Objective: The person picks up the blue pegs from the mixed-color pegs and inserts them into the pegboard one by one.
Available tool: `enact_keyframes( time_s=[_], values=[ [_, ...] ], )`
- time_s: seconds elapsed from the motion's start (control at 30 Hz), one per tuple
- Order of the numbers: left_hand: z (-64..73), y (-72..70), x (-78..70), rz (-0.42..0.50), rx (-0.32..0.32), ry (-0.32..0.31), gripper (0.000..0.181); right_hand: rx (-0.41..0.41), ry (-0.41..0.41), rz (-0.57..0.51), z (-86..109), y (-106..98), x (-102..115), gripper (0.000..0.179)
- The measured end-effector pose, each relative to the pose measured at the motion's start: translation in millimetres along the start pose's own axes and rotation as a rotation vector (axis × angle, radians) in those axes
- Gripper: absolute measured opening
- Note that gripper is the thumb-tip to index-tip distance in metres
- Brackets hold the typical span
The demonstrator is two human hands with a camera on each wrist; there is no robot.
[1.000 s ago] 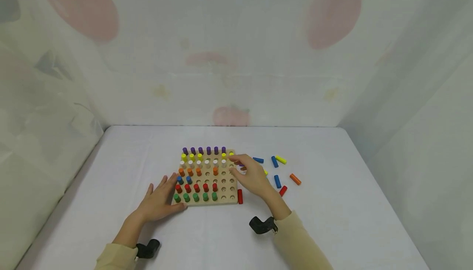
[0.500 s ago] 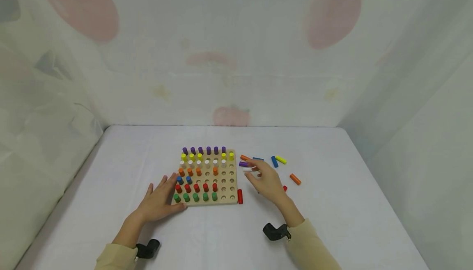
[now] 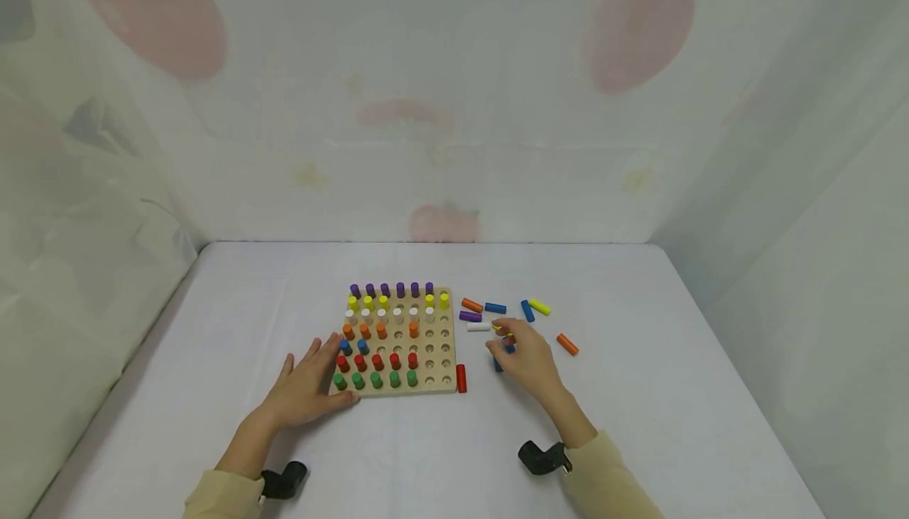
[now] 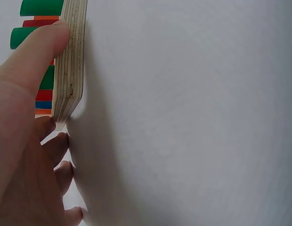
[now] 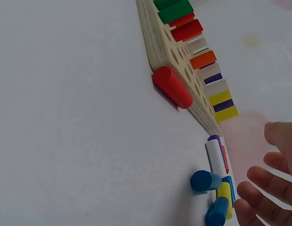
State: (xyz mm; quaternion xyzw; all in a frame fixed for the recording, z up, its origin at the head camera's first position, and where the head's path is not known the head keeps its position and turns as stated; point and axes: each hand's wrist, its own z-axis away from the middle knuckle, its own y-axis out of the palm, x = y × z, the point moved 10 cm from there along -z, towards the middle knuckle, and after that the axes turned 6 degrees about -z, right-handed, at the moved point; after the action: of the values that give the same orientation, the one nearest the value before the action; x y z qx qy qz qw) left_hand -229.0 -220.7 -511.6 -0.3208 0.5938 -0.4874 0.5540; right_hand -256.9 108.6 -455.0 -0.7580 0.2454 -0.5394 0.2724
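A wooden pegboard (image 3: 437,356) bears rows of coloured pegs: purple, yellow, white, orange, blue, red and green. My left hand (image 3: 301,389) rests at its near left corner, thumb against the front edge and fingers along the left side. In the left wrist view, the thumb (image 4: 37,49) touches the layered wooden edge. My right hand (image 3: 529,361) is over loose pegs to the right of the board, partly covering blue, red and yellow ones. The right wrist view shows its fingers (image 5: 263,183) apart, beside a yellow peg (image 5: 224,200) and blue pegs (image 5: 206,181), holding nothing.
A red peg (image 3: 461,378) lies along the board's right side. White (image 3: 479,327), purple (image 3: 469,316) and orange (image 3: 472,305) pegs lie near its upper right. Farther right are a yellow peg (image 3: 540,307) and an orange peg (image 3: 567,344). Patterned curtains surround the white table.
My right hand has moved right, away from the yellow peg standing at the board's right edge, past the white peg to the loose pegs. My left hand has stayed in place.
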Motion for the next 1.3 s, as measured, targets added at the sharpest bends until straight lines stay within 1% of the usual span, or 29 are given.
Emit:
enact_keyframes(
  time_s=[0.2, 0.47, 0.6, 0.73, 0.87, 0.97, 1.17, 1.3],
  values=[
    [2.2, 0.0, -0.2, -0.005, -0.002, -0.003, 0.104, 0.008, 0.039, 0.036, 5.5, 4, -11, 0.032],
    [2.7, -2.4, -1.8, -0.003, -0.004, -0.001, 0.103, 0.005, 0.031, 0.083, 9.4, 7, -13, 0.025],
    [2.8, -3.6, -2.7, -0.005, -0.001, -0.002, 0.103, 0.01, 0.027, 0.139, 9.7, 7, -13, 0.023],
    [2.6, -5.3, -4.6, 0.003, -0.002, 0.001, 0.102, 0.012, 0.047, 0.195, 10.0, 6, -15, 0.021],
    [2.4, -7.2, -6.4, 0.006, -0.011, 0.011, 0.101, 0.046, 0.066, 0.221, 10.0, 10, -16, 0.022],
    [2.9, -7.4, -6.7, 0.003, -0.01, 0.013, 0.101, 0.076, 0.058, 0.226, 9.6, 14, -15, 0.023],
    [3.1, -7.5, -6.1, 0.003, -0.014, 0.015, 0.102, 0.099, 0.053, 0.258, 8.6, 20, -16, 0.023],
    [2.6, -6.3, -5.4, 0.002, -0.009, 0.011, 0.102, 0.107, 0.05, 0.253, 8.0, 23, -14, 0.022]
  ],
)
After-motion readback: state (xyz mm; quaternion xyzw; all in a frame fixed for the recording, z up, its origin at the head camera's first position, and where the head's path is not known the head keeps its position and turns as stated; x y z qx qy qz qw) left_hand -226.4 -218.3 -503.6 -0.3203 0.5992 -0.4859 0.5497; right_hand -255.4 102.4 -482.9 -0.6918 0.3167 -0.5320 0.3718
